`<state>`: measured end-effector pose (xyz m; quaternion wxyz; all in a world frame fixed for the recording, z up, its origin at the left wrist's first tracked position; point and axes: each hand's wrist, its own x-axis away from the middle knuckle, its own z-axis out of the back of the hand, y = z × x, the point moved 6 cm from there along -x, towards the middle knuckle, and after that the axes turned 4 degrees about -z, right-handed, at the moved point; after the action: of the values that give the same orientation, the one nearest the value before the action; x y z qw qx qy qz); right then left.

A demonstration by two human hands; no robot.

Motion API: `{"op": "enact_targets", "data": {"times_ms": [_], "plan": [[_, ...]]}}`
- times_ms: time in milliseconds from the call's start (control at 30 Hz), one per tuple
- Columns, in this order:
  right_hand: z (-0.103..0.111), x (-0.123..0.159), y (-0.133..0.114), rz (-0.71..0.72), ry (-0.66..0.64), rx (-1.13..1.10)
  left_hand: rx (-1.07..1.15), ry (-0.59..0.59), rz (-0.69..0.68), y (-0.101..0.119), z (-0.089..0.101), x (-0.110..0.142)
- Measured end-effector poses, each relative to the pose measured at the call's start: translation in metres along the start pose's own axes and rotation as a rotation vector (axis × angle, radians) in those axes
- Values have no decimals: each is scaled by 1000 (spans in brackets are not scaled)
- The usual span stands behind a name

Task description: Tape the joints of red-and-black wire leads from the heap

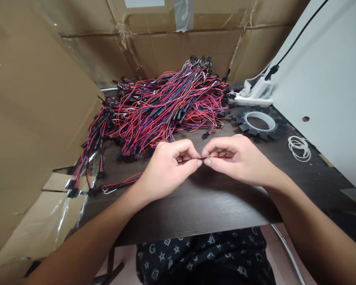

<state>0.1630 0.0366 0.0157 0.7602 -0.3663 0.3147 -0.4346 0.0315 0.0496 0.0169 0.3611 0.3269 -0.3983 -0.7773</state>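
Between my fingertips runs a thin red and black wire harness (223,157), held above the dark table (192,213). My left hand (169,166) pinches it with thumb and forefinger. Close beside it, my right hand (237,158) pinches the same harness, the two thumbs almost touching. A small dark part sits on the wires between the thumbs, too small to make out. More of the harness, with red, orange and white strands (118,185), lies on the table left of my left wrist. Behind my hands is a large pile of wire harnesses (166,107) with black connectors.
A roll of black tape (260,121) with cut strips sticking out around it lies at the right. Behind it stands a white power strip (253,98) with plugs. A coiled white cord (299,149) lies near the right edge. Cardboard (184,51) walls the back and left.
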Motion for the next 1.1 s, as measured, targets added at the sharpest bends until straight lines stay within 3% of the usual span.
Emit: {"op": "enact_targets", "data": {"times_ms": [267,633,1100], "plan": [[2,-1,-6,103,38,52,19,-8,26,-1,-1,0],[5,0,-7,99,74,52,58,-82,142,-4,-5,0],[6,0,-8,134,81,87,69,-142,138,-5,-7,1]]}}
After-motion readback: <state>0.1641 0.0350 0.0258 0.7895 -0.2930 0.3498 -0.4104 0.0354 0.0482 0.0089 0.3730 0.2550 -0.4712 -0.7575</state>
